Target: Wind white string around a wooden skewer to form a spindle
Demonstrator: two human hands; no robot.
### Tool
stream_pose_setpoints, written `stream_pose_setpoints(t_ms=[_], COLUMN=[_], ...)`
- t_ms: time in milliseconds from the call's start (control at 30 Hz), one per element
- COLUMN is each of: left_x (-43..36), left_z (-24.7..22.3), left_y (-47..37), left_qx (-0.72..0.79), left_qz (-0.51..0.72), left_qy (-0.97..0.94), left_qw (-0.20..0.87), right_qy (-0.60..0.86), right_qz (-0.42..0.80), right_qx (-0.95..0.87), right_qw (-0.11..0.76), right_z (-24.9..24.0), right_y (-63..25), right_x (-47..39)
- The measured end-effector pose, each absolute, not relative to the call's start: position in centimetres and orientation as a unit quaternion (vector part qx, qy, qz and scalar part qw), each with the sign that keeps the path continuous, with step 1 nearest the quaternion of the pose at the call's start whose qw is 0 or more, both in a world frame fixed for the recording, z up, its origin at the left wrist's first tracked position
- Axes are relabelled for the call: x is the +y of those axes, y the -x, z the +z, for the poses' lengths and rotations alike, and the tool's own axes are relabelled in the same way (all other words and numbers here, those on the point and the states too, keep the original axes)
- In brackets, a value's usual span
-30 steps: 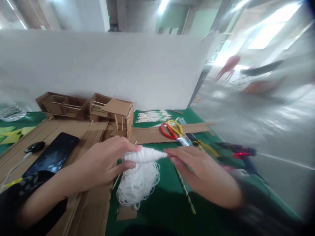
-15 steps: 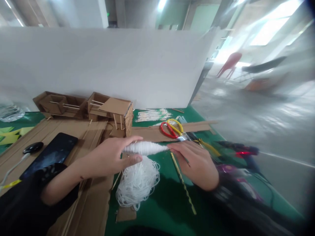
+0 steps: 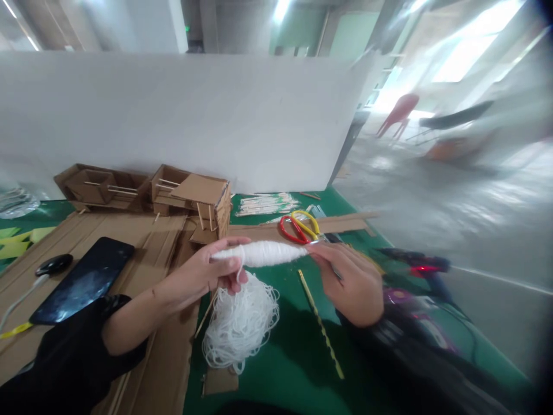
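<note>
A spindle-shaped roll of white cord (image 3: 268, 254) is held level between both hands above the green table. Around its left end close the thumb and fingers of my left hand (image 3: 203, 270), with a strand of cord by the thumb. My right hand (image 3: 352, 279) pinches the narrow right tip, and a thin dark stick shows at its fingers. Below the roll lies a loose heap of white cord (image 3: 242, 323). Right of the heap is a twisted yellow strip (image 3: 322, 325).
Red-and-yellow-handled scissors (image 3: 302, 227) lie behind the hands. Cardboard boxes (image 3: 203, 196) stand at the back left. A black phone (image 3: 84, 279) and a black mouse (image 3: 54, 264) rest on cardboard at left. Tools with a red light (image 3: 421, 268) are at right.
The roll has shifted slightly right and up with my right hand. My left hand has changed its grip, its fingers now curling beneath the roll with a strand at the thumb.
</note>
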State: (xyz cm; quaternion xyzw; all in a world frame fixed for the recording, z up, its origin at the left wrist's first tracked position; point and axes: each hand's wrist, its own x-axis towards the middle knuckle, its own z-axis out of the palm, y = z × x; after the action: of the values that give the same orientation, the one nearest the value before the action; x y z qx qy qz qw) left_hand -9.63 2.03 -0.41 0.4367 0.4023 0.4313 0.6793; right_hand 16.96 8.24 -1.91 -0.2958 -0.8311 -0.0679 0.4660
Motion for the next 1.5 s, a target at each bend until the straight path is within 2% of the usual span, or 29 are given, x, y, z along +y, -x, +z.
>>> stream_pose_setpoints(t_ms=[233, 500, 600, 833, 1067, 1333, 1500], left_x=[1.5, 1.0, 0.9, 1.0, 1.2, 1.1, 1.3], left_z=[-1.1, -1.8, -1.8, -1.7, -1.7, -1.7, -2.3], left_y=[8.7, 8.4, 8.4, 8.0, 7.8, 7.9, 8.2], left_qx=[0.403, 0.376, 0.372, 0.359, 0.376, 0.394, 0.409], left_qz=[0.461, 0.451, 0.458, 0.471, 0.488, 0.479, 0.479], left_qy=[-0.403, -0.443, -0.441, -0.423, -0.431, -0.453, -0.456], left_qw=[0.681, 0.678, 0.676, 0.685, 0.659, 0.640, 0.629], right_qy=[0.324, 0.337, 0.330, 0.321, 0.309, 0.363, 0.360], right_qz=[-0.082, -0.058, 0.015, 0.296, 0.446, 0.347, 0.340], right_qx=[-0.802, -0.803, -0.821, -0.814, -0.771, -0.776, -0.793], right_qw=[0.495, 0.488, 0.465, 0.383, 0.334, 0.381, 0.354], right_z=[-2.5, -3.3, -3.5, -4.3, -4.6, -5.0, -4.8], right_y=[-17.6, -17.4, -17.0, -16.0, -16.1, -16.1, -16.1], right_x=[8.6, 8.3, 7.8, 7.0, 7.1, 7.4, 7.3])
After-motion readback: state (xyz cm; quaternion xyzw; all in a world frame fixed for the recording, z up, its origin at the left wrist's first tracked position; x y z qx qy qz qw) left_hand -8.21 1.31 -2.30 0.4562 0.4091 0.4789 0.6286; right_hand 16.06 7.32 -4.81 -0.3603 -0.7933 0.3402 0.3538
